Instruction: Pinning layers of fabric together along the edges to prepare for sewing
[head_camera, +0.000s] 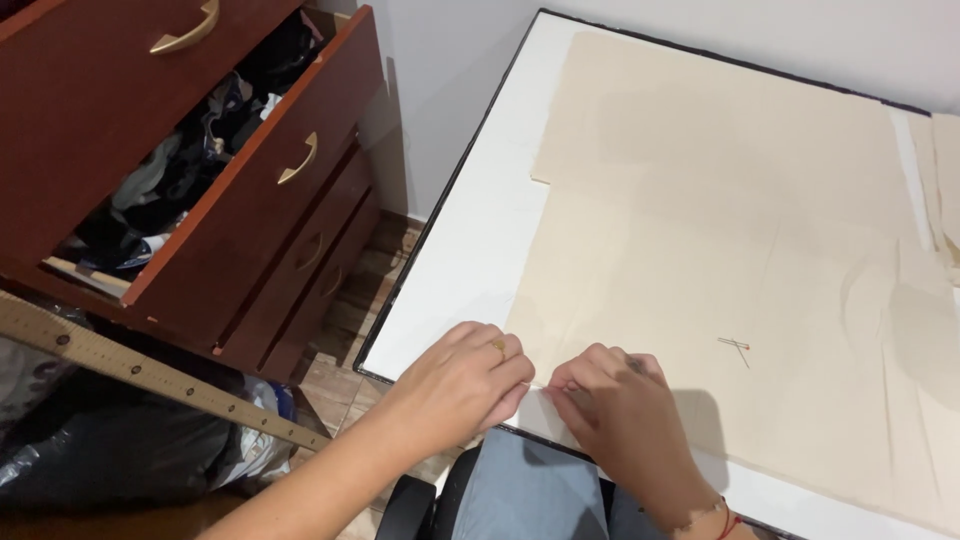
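1. So, left hand (462, 385) down at the near edge of the white table (470, 260), fingers curled in tight and pinching the near left corner of the beige paper sheet (720, 260). Gold ring (498, 346) on one finger.
2. Right hand (615, 400) just beside it, nearly touching, fingertips also bunched together on that same corner edge. Looks clamped on the paper, though the exact pinch point is hidden under the knuckles.
3. Paper sheet lying flat, covering most of the table, long axis running from the near left corner out toward the far right. Stepped notch in its left edge further back, more paper pieces overlapping at the right side.
4. Small pins (735, 346) lying crossed on the sheet, right of the hands and well apart from them.
5. Red thread bracelet (728, 522) on the right wrist.
6. Off to the left: dark wooden dresser (250, 230) with a drawer pulled open, full of dark clothes (180, 170). Wooden ruler (150, 372) angled below it, over a black plastic bag (110, 450).
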